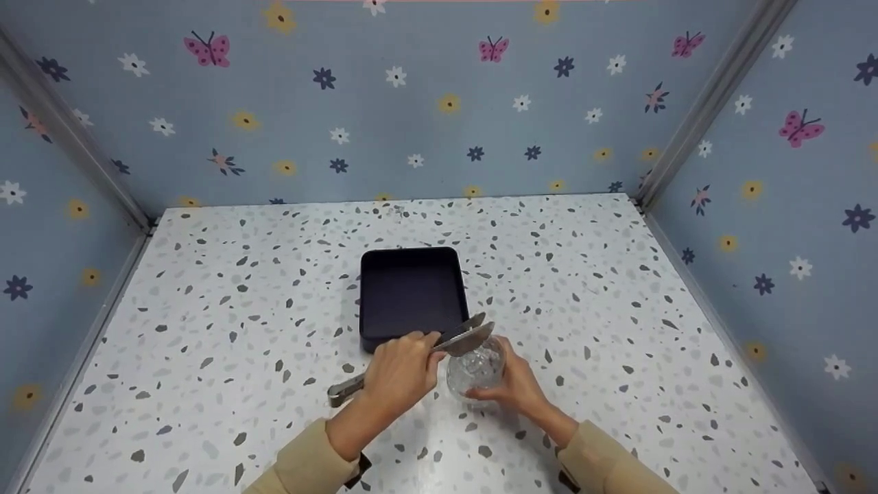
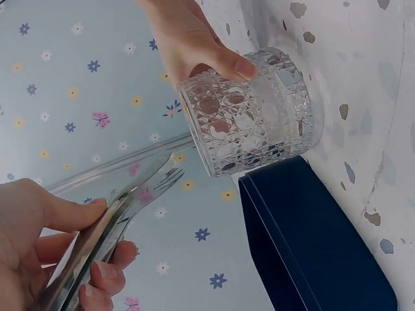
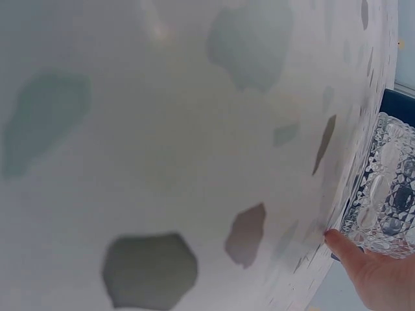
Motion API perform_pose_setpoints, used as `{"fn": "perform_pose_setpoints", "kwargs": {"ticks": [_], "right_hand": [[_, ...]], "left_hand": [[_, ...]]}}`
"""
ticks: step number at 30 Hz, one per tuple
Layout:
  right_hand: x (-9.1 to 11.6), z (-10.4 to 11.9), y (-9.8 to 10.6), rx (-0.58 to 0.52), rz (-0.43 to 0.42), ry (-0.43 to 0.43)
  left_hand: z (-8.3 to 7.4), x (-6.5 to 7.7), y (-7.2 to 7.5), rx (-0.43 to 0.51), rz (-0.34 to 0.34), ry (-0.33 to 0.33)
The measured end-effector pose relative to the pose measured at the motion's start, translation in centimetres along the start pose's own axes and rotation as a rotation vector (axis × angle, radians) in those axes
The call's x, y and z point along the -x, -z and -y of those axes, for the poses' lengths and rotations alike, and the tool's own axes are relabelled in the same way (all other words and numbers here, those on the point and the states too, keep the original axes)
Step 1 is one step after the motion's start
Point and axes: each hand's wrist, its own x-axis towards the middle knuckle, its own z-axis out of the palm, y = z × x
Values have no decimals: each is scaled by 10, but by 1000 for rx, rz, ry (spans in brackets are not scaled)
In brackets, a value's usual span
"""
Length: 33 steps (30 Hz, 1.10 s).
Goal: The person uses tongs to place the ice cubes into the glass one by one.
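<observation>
My left hand grips a pair of metal tongs, its thumb on one arm and its fingers curled round the other. The tongs' heads stand slightly apart, close by the mouth of a clear cut-glass tumbler. In the left wrist view no object shows between the tongs' tips. My right hand holds the tumbler round its side, with thumb and fingers on opposite sides. A diamond-like pattern covers the glass wall. Low at the right edge of the right wrist view, the right hand touches the tumbler.
A dark square tray with raised walls lies just beyond the hands on the white speckled tabletop. Blue panels with flowers and butterflies enclose the table at the back and both sides.
</observation>
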Motion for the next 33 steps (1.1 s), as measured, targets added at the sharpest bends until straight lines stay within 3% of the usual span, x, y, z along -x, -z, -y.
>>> {"fn": "perform_pose_setpoints", "kwargs": {"ticks": [16, 26, 33], "right_hand": [[1, 0, 0, -2, 2, -6], [0, 1, 0, 4, 3, -28], [0, 0, 0, -8, 4, -41]], "left_hand": [[6, 5, -5, 10, -5, 79], [20, 8, -10, 46, -55, 202], [38, 11, -18, 38, -128, 288]]}}
